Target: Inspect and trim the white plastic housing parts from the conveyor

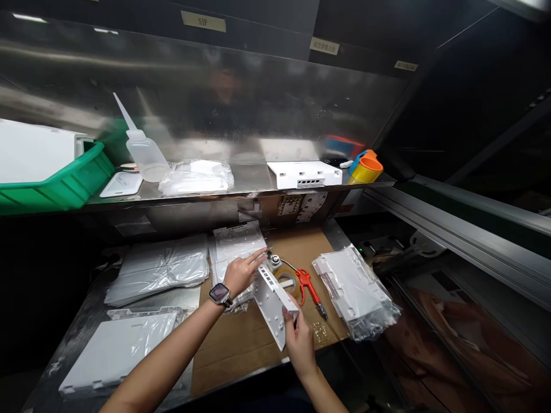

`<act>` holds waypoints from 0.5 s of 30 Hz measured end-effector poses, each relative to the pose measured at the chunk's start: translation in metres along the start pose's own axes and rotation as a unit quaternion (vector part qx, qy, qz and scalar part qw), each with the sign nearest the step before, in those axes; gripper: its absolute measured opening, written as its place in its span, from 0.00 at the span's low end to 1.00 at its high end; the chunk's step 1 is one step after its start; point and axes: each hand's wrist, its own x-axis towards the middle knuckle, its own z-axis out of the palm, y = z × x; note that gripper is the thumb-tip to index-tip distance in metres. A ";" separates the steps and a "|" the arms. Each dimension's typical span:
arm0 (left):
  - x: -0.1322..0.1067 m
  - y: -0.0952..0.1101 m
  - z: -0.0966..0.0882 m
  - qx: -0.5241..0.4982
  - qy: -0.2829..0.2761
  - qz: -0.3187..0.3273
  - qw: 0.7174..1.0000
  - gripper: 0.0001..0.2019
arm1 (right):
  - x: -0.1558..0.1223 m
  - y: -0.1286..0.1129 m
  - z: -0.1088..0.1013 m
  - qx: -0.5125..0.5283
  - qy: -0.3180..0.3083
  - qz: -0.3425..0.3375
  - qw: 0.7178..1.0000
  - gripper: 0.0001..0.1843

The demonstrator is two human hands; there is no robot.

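A white plastic housing (272,304) is tilted on edge above the cardboard, with a row of rectangular port openings along its narrow side. My right hand (299,341) grips its near end, thumb on the inner face. My left hand (241,276), with a watch on the wrist, is closed at the far end of the same housing, its fingers partly hidden. Just beyond the housing lie a roll of tape (287,280), a small round metal-topped item (274,261) and a red-handled cutting tool (310,287).
Bagged white panels (355,289) lie at right; a stack of wrapped sheets (161,267) and a white cover (107,347) lie at left. The shelf above holds a green bin (64,186), a squeeze bottle (146,155), another white housing (305,174) and a yellow tape roll (368,169).
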 end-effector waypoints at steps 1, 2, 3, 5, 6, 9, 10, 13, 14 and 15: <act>-0.008 0.008 0.002 0.018 -0.004 0.005 1.000 0.37 | 0.005 -0.006 -0.006 0.006 0.008 0.016 1.000 0.29; -0.016 0.016 0.005 0.034 -0.005 0.004 0.999 0.41 | 0.009 -0.012 -0.013 0.017 0.020 0.034 0.999 0.31; -0.024 0.024 0.006 0.051 -0.008 0.001 0.999 0.45 | 0.013 -0.017 -0.021 0.031 0.033 0.052 0.998 0.32; -0.040 0.039 0.008 0.080 -0.031 -0.006 0.996 0.53 | 0.018 -0.026 -0.036 0.064 0.048 0.084 0.993 0.32; -0.047 0.048 0.007 0.083 -0.046 -0.010 0.995 0.56 | 0.018 -0.030 -0.044 0.077 0.046 0.095 0.991 0.32; -0.066 0.084 -0.001 -0.006 -0.072 0.000 0.997 0.60 | 0.014 -0.040 -0.062 0.083 0.027 0.084 0.993 0.27; -0.070 0.101 -0.005 -0.064 -0.065 0.012 0.996 0.60 | 0.012 -0.043 -0.067 0.068 0.024 0.059 0.996 0.25; -0.078 0.157 -0.015 -0.223 -0.041 0.060 0.972 0.56 | 0.008 -0.048 -0.078 0.013 0.023 -0.040 0.999 0.25; -0.080 0.175 -0.018 -0.274 -0.054 0.078 0.957 0.54 | 0.007 -0.048 -0.081 0.008 0.031 -0.057 0.998 0.27; -0.081 0.192 -0.020 -0.327 -0.091 0.093 0.936 0.53 | 0.007 -0.045 -0.085 0.010 0.046 -0.062 0.997 0.30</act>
